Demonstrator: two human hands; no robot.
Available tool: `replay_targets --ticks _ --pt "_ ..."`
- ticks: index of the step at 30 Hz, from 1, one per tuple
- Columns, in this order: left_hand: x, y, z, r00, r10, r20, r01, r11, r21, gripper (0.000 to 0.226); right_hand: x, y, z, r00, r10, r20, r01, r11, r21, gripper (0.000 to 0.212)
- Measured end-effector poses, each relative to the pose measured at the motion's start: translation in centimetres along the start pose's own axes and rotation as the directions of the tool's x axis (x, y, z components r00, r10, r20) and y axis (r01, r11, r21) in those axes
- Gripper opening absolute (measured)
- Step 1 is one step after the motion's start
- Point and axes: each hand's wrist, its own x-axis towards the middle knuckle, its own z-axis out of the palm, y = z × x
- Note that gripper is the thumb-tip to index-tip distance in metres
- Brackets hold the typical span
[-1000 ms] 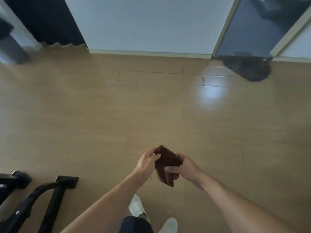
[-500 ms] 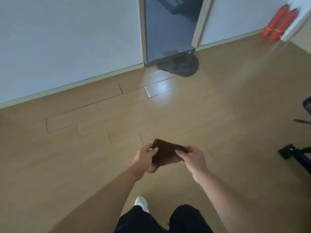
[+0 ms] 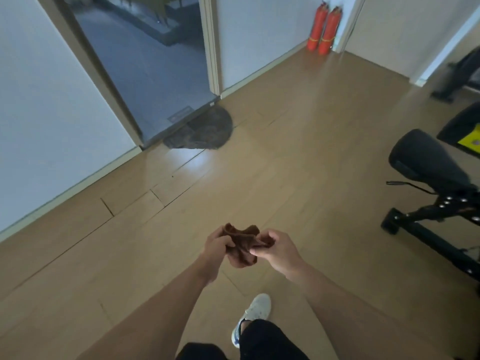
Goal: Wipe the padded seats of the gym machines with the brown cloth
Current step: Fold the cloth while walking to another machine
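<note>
Two hands are closed on the brown cloth (image 3: pixel 241 245), which is held in the air above the wooden floor (image 3: pixel 298 178) and is touching nothing else. The fingers of the left hand (image 3: pixel 217 247) are curled around the cloth's left side, with the thumb laid over the top fold. On the right hand (image 3: pixel 278 252), the thumb and forefinger are pinched on the cloth's right edge, and the remaining fingers are bent loosely beneath. The cloth is crumpled and bunched between the two grips, with two rounded folds raised at its far edge and a loose flap hung below. Both forearms are bare and are stretched forward from the lower edge of the view.

Below the cloth, a white shoe (image 3: pixel 255 311) is planted on the floor, and dark trousers (image 3: pixel 267 339) are seen nearer the camera. To the right of the cloth and well apart from it, a black padded seat (image 3: pixel 426 162) is carried on a black metal frame (image 3: pixel 428 229) whose foot rests on the floor. A second dark machine (image 3: pixel 457 71) is partly seen farther beyond the cloth on that side, blurred. Far beyond the cloth, two red fire extinguishers (image 3: pixel 324 27) are stood side by side against the white wall. Beyond the cloth and to its left, a dark semicircular mat (image 3: pixel 205 131) is laid at the sill of a glass door (image 3: pixel 145 63).
</note>
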Motion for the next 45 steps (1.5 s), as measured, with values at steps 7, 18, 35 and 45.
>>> replay_targets --ticks 7,18,35,45 --pt "9.1 11.7 10.8 0.995 0.008 0.101 -0.015 0.998 0.065 0.032 9.8 -4.9 -12.2 0.992 0.050 -0.116 -0.034 0.990 0.138 0.025" --pt "28.8 24.0 25.5 0.861 -0.042 0.506 -0.103 0.962 0.255 0.045 28.7 -8.7 -26.3 0.893 0.214 -0.396 -0.036 0.911 0.410 0.013" --pt "44.2 35.1 58.7 0.620 -0.155 0.769 -0.474 0.707 0.525 0.019 43.3 -4.6 -52.9 0.735 0.560 -0.382 -0.179 0.704 0.687 0.053" --pt "49.9 37.9 74.2 0.546 -0.010 0.838 -0.760 0.415 0.500 0.020 48.7 -0.9 -65.0 0.729 0.596 -0.337 -0.147 0.617 0.773 0.033"
